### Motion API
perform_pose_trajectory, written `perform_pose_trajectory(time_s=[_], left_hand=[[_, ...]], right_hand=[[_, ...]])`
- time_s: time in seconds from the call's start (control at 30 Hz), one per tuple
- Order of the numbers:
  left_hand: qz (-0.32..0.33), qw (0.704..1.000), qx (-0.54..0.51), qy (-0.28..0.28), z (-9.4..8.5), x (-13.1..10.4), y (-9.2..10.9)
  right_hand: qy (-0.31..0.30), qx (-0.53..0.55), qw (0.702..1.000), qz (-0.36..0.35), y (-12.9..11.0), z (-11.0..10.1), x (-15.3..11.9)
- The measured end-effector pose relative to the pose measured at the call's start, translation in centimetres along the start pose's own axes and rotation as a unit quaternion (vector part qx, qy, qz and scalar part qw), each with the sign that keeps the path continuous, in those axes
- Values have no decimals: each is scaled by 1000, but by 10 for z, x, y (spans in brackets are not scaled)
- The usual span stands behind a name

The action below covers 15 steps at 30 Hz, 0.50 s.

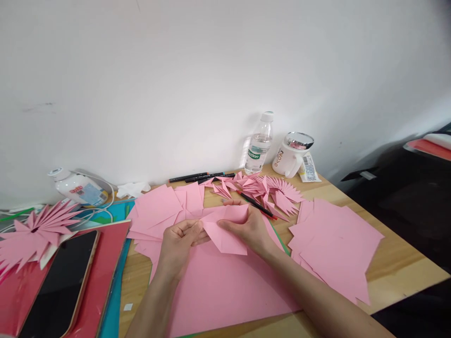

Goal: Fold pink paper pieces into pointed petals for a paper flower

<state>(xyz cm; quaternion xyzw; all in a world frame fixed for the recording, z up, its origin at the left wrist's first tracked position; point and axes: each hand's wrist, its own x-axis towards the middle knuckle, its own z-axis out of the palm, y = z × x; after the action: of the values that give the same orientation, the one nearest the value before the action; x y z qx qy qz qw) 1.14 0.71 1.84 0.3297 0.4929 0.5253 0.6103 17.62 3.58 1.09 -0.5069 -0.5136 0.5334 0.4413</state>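
Between my hands is a partly folded piece of pink paper (229, 237), raised over a large pink sheet (232, 291) on the table. My left hand (181, 241) pinches its left corner between thumb and fingers. With the thumb in front and the fingers behind, my right hand (248, 227) grips its upper right part. Some of the right fingers are hidden by the paper. Behind my left hand lies a spread stack of pink paper pieces (155, 206). Another pile of pink paper (338, 239) is to the right of my right forearm.
Folded pink pieces (271, 188) and a red-tipped black pen (259, 205) lie beyond my hands. A water bottle (259, 145) and a white mug (291, 157) stand by the wall. At left are a phone (59, 286), a pink paper pinwheel shape (38, 230) and a white bottle (79, 188).
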Motion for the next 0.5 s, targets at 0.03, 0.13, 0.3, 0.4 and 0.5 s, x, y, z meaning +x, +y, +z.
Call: perform_pose_trajectory(time_s=[0.03, 0.13, 0.3, 0.4, 0.5], left_hand=[[2, 1000, 4, 5, 0, 0, 0], [2, 1000, 4, 7, 1, -1, 0], [-29, 999, 0, -43, 2, -2, 1], [-16, 999, 21, -38, 3, -2, -1], [4, 999, 38, -16, 2, -2, -2]], right_hand=[[0, -6, 1000, 0, 0, 0, 0], [3, -14, 1000, -1, 1, 0, 1], [3, -17, 1000, -14, 3, 0, 2], [-6, -19, 999, -30, 4, 0, 2], [-4, -21, 999, -34, 6, 1, 2]])
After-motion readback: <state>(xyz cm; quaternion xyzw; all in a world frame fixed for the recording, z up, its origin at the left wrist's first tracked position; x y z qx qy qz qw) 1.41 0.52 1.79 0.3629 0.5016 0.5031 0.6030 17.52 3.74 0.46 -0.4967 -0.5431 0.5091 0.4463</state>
